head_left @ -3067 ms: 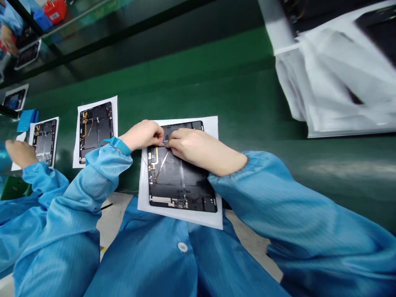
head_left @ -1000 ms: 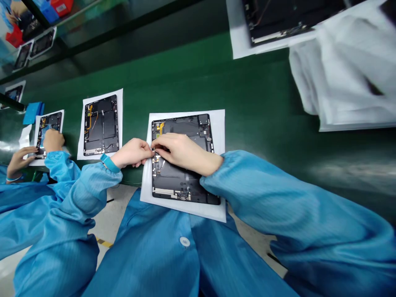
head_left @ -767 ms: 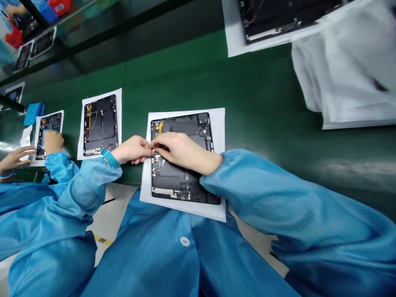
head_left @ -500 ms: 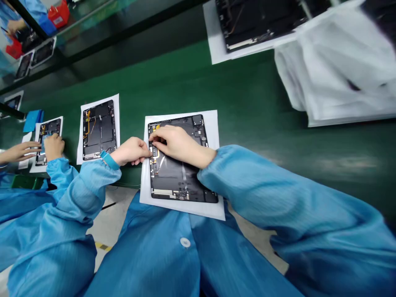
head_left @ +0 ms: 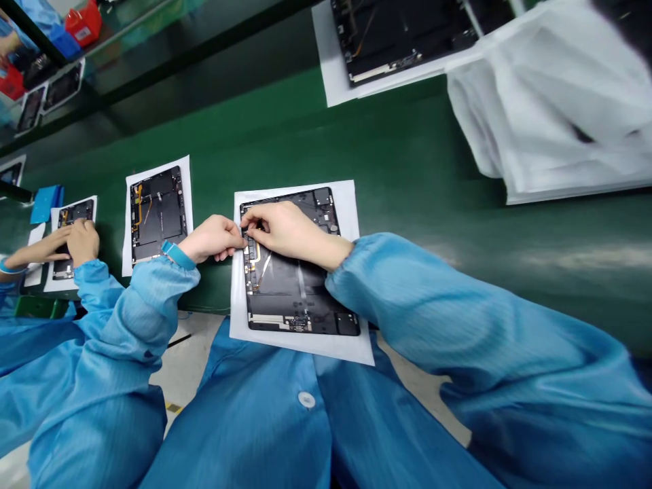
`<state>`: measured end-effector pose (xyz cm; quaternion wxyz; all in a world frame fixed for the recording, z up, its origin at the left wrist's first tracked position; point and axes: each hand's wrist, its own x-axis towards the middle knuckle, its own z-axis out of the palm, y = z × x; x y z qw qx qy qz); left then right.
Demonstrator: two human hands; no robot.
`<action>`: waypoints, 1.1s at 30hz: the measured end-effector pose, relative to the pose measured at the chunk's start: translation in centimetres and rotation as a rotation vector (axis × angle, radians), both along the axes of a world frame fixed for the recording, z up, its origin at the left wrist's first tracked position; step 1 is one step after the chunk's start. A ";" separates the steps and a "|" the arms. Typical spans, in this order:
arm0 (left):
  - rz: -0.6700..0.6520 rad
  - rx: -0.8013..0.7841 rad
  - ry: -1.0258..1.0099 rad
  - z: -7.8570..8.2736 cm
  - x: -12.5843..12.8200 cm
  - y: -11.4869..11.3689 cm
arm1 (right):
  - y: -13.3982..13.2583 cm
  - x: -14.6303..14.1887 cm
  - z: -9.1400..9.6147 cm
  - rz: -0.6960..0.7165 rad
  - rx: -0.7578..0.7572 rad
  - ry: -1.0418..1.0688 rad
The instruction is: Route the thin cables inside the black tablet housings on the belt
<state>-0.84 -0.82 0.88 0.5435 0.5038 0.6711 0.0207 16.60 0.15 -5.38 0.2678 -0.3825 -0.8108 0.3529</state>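
Before me an opened tablet housing (head_left: 285, 288), black with exposed circuit parts and orange flex cables, lies on a white sheet (head_left: 351, 346) at the bench's near edge. My right hand (head_left: 285, 227) reaches across its upper half, thumb and fingertips pinched at the left rim. At that same rim, slightly lower, my left hand (head_left: 216, 238) has its fingers closed, with the tips touching the edge. Whatever sits between the fingertips of either hand is too small or hidden to make out. A blue band circles my left wrist.
A second tablet housing (head_left: 157, 210) lies on a sheet to the left. Farther left, a co-worker's hands (head_left: 76, 244) rest on another one. At upper right are more housings (head_left: 402, 41) and a pile of white sheets (head_left: 565, 115). A dark green bar crosses above the green bench (head_left: 407, 170).
Both hands have shifted slightly upward along the tablet's left rim and stay closed there. The co-worker's hands have come together over their tablet. The whole view has moved a little.
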 end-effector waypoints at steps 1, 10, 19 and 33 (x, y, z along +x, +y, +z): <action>-0.007 -0.004 -0.011 0.0 0.0 0.2 | 0.0 0.0 0.0 -0.004 0.012 -0.015; 0.011 0.026 -0.067 -0.6 -0.3 0.8 | -0.2 0.0 -0.5 -0.015 0.088 -0.033; -0.243 0.345 0.214 0.0 0.3 0.1 | -2.3 2.6 0.7 0.105 0.443 -0.380; -0.649 0.431 0.230 0.2 1.5 4.1 | -2.1 3.3 0.7 0.051 0.444 -0.383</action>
